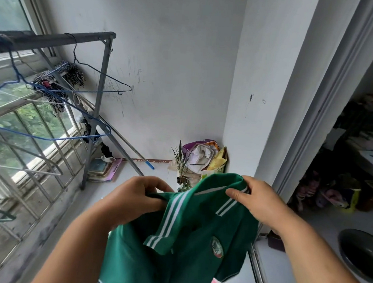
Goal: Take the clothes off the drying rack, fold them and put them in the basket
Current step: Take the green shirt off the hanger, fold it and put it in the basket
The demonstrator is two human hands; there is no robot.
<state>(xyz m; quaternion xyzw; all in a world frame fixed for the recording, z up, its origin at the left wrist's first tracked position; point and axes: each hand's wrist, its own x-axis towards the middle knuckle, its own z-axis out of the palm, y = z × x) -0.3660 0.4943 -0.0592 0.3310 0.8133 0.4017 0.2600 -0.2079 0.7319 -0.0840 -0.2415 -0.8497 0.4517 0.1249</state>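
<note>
Hanging between them, green shirt (187, 241) is pinched by left hand (133, 200) and right hand (258, 204).

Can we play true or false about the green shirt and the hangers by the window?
1. Both hands hold the green shirt. True: the left hand and the right hand each grip its top edge.
2. The shirt hangs on the drying rack. False: it is off the rack, held up in the hands.
3. The shirt has white stripes. True.
4. The blue hanger on the rack's top bar carries a shirt. False: it hangs empty.
5. A black-and-white striped cloth hangs by the rack. True.
</note>
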